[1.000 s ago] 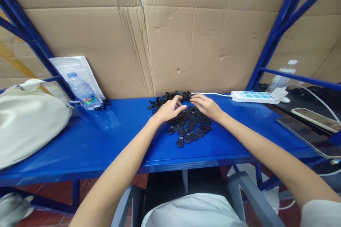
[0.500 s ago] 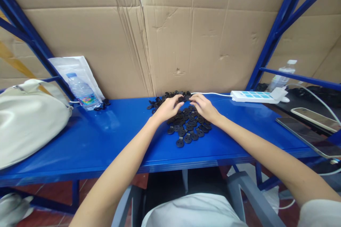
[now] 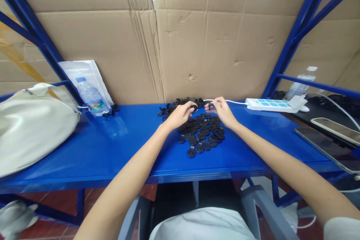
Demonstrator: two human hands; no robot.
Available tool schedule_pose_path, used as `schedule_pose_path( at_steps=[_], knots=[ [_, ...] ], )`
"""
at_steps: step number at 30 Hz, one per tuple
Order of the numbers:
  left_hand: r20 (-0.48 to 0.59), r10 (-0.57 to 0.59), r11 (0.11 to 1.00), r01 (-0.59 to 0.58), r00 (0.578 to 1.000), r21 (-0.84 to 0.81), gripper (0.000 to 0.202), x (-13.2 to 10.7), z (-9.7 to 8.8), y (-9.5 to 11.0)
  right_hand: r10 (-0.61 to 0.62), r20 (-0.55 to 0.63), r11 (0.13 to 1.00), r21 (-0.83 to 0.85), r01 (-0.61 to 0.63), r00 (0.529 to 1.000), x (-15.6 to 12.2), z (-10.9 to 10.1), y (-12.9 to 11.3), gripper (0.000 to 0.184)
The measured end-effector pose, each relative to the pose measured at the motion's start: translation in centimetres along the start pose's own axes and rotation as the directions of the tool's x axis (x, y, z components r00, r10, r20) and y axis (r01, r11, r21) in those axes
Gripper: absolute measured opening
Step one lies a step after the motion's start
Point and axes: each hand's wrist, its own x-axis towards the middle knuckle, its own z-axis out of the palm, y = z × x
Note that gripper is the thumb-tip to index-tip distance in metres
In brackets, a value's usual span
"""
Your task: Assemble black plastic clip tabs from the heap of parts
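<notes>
My left hand (image 3: pixel 182 114) pinches a small round black plastic piece (image 3: pixel 194 108) between thumb and fingers. Just to its right, my right hand (image 3: pixel 223 112) grips another small black plastic part (image 3: pixel 209 105) at its fingertips; its exact shape is too small to tell. A gap separates the two parts. Below both hands spreads a group of flat black discs (image 3: pixel 199 135) with two holes and short tabs. Behind my left hand lies a heap of smaller black parts (image 3: pixel 167 109), partly covered by that hand.
The blue table (image 3: pixel 126 146) stands against a cardboard wall (image 3: pixel 230 52). At the left are a pale bag (image 3: pixel 36 127), a water bottle (image 3: pixel 91 95) and a white pouch (image 3: pixel 97 73). To the right lie a power strip (image 3: pixel 270 105) and two phones (image 3: pixel 323 144).
My hands have moved apart, the right one shifting rightward with a black part at its fingertips. A round black piece now shows in my left fingers. The view has shifted slightly.
</notes>
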Motion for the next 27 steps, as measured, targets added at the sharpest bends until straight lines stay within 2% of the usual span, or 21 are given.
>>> schedule_pose_path(
  at_steps=[2,4,8,11,13,14,15,18,21,23,25,27],
  knots=[
    [-0.005,0.001,0.999,-0.001,1.000,-0.036,0.023,0.0,0.0,0.0,0.083,-0.058,0.995,0.067,-0.079,0.995,-0.2,0.4,-0.2,0.023],
    [-0.012,0.000,0.998,-0.001,1.000,-0.062,0.019,0.1,0.1,0.1,0.172,-0.049,0.982,0.093,-0.167,0.984,-0.5,0.5,-0.6,0.014],
    [-0.047,-0.012,0.998,0.010,0.999,-0.055,0.015,0.1,0.0,0.6,0.319,0.183,0.940,0.066,-0.336,0.930,-1.2,0.7,-1.7,0.009],
    [-0.064,0.004,0.999,-0.007,0.998,-0.043,0.014,0.1,-0.1,0.9,0.412,0.360,0.890,0.039,-0.454,0.837,-1.6,0.8,-2.0,0.031],
    [-0.057,0.064,0.997,-0.067,0.996,-0.049,0.013,0.1,-0.1,0.9,0.458,0.454,0.853,0.018,-0.522,0.764,-1.7,1.0,-1.9,0.046],
    [-0.048,0.103,0.993,-0.105,0.994,-0.049,0.012,0.2,-0.1,0.9,0.460,0.483,0.843,0.023,-0.537,0.744,-1.7,1.1,-1.8,0.050],
    [-0.039,0.140,0.989,-0.142,0.989,-0.046,0.012,0.2,-0.1,0.8,0.452,0.499,0.841,0.038,-0.540,0.739,-1.7,1.2,-1.6,0.051],
    [-0.024,0.223,0.975,-0.223,0.975,-0.020,0.008,0.4,0.0,0.7,0.415,0.495,0.849,0.092,-0.520,0.764,-1.9,1.4,-1.3,0.041],
    [-0.031,0.244,0.970,-0.244,0.969,-0.004,0.007,0.4,0.2,0.6,0.396,0.470,0.857,0.118,-0.501,0.789,-2.0,1.4,-1.2,0.033],
    [-0.046,0.209,0.978,-0.209,0.977,-0.004,0.012,0.3,0.2,0.7,0.380,0.451,0.869,0.124,-0.478,0.808,-2.0,1.4,-1.2,0.033],
    [-0.063,0.135,0.991,-0.136,0.989,-0.016,0.026,0.2,0.3,0.8,0.351,0.429,0.892,0.118,-0.437,0.832,-2.0,1.3,-1.3,0.033],
    [-0.038,0.056,0.997,-0.058,0.998,-0.049,0.026,0.1,0.3,0.8,0.315,0.414,0.918,0.095,-0.385,0.854,-1.9,1.3,-1.3,0.034]
  ],
)
